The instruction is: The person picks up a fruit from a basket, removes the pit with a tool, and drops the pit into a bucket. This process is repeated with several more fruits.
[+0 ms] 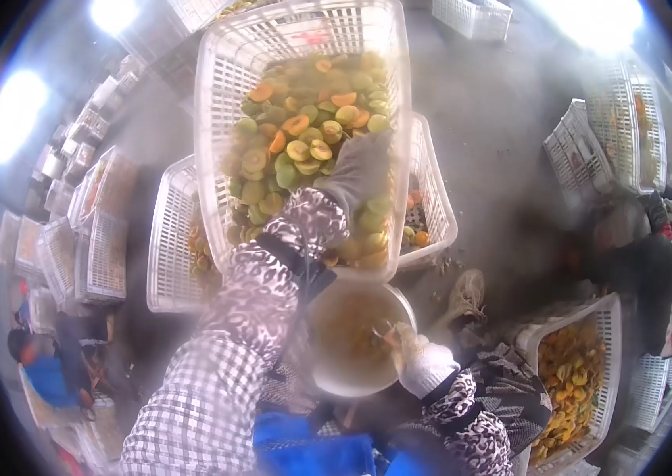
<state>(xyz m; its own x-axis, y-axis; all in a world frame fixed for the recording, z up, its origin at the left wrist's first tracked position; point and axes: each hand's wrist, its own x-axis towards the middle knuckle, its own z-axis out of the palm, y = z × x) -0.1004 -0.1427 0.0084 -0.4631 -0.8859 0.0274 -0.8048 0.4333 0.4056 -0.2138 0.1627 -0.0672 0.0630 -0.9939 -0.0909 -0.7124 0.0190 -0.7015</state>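
A white plastic crate (206, 151) full of halved green and orange fruit (312, 151) stands in front of me. My left hand (360, 170), in a grayish glove, reaches into its right side, over the fruit; the fingers are blurred. Below the crate is a round white bucket (411, 305) with brownish contents. At the bucket's right edge my right hand (427, 365), in a white glove, has its fingers curled together. Something thin shows at the fingertips, and I cannot tell what it is.
Another white crate (163, 238) with fruit sits beneath the full one. To the lower right a crate (612, 357) holds flat orange-brown fruit pieces. Stacked crates (106, 254) line the left, near a person in blue (50, 373). Another person (637, 262) works at the right.
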